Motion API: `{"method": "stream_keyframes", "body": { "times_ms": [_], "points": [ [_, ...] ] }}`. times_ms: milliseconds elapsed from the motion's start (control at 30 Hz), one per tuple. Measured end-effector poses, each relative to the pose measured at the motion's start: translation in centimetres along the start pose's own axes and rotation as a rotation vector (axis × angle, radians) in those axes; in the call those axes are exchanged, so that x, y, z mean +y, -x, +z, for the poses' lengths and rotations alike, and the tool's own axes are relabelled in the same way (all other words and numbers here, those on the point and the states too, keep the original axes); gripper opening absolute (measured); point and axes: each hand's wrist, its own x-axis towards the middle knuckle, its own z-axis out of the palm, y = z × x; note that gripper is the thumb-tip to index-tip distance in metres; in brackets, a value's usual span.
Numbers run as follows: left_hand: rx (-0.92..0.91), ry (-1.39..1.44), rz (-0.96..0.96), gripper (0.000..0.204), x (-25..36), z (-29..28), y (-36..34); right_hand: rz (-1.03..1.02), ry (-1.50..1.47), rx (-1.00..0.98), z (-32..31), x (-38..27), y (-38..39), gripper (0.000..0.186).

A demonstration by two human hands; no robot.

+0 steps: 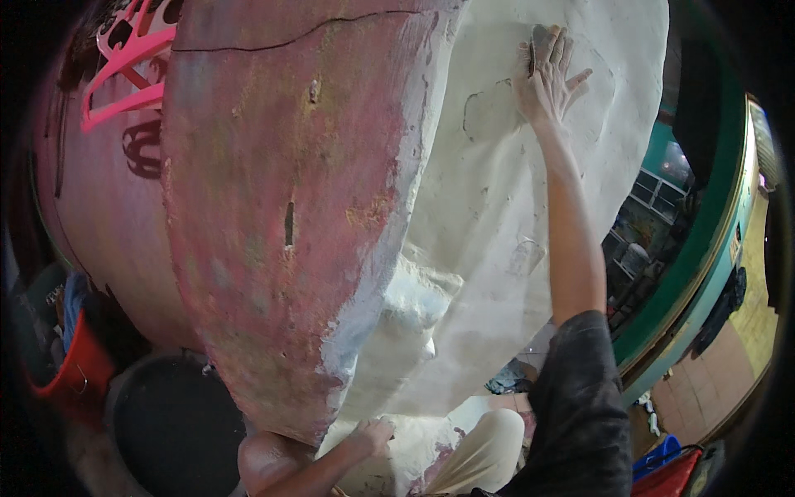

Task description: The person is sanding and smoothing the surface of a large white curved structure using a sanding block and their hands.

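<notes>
My right hand point(548, 76) is raised high and pressed flat against a white plastered wall point(497, 215), holding a small dark flat tool point(540, 43) under the fingers against the plaster. A darker, wet-looking patch outline point(489, 112) lies just left of that hand. My left hand point(373, 435) rests low on the wall's rough white bottom edge, fingers curled against a lump of plaster. The adjoining face of the wall point(273, 207) is worn pink and red paint with a crack point(290, 40) across its top.
Pink plastic hangers point(124, 74) hang at the upper left. A black round tub point(170, 427) and a red bucket point(79, 373) stand at the lower left. A green-framed opening point(704, 240) with shelves is at the right. My light trouser knee point(484, 447) is below.
</notes>
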Motion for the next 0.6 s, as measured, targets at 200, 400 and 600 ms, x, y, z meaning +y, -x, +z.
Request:
{"method": "stream_keyframes", "body": {
  "times_ms": [200, 400, 600],
  "points": [
    [0.013, -0.015, 0.076, 0.023, -1.2, 2.6, -0.8, -0.351, 0.053, -0.394, -4.3, -6.6, 14.7, 0.057],
    [-0.145, -0.078, -0.067, 0.024, 0.8, -0.6, -0.2, -0.369, -0.014, -0.168, -2.8, -2.7, 6.3, 0.058],
    [-0.058, -0.011, -0.028, 0.025, 1.1, -1.1, 0.9, 0.011, -0.06, -0.017, -0.8, -2.6, 3.6, 0.057]
  ]
}}
